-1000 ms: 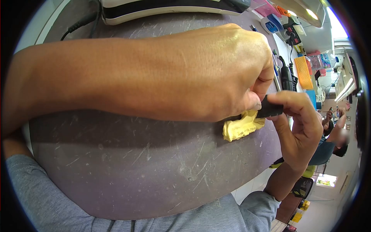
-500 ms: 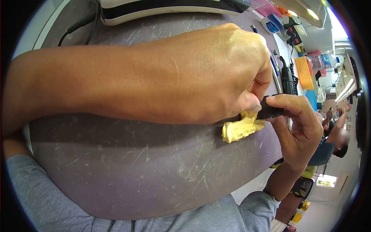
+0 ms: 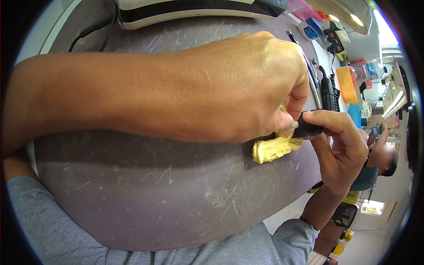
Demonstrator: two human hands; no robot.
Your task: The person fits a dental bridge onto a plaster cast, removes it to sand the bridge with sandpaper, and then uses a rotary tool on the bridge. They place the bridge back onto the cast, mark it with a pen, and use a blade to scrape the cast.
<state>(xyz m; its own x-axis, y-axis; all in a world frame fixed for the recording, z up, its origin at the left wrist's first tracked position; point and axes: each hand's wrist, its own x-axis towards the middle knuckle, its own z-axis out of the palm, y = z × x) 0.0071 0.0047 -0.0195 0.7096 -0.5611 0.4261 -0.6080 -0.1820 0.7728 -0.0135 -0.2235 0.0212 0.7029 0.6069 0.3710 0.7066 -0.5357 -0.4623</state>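
My left hand (image 3: 260, 88) reaches in from the left, palm down, fingers curled and thumb pressed at the top of a yellow dental cast (image 3: 274, 149). The cast's knobbly, tooth-like edge sticks out below my thumb, just above the tabletop. A small black piece (image 3: 309, 128) meets the cast on its right side. Thumb and index finger of my right hand (image 3: 342, 141) pinch that black piece from the right. The left fingertips and the upper part of the cast are hidden behind my left hand.
A scratched grey-brown tabletop (image 3: 176, 194) lies beneath. At the back stands a white-and-black device (image 3: 190, 15) with a cable. Along the right lie a black handpiece (image 3: 327, 90), a pen-like tool, a blue-lidded jar (image 3: 309, 30) and an orange basket (image 3: 346, 84). Another person (image 3: 375, 170) sits further right.
Both hands stay almost in place, with the black piece shifted very slightly beside my left thumb. At the right, the other person's arm and body have moved a little.
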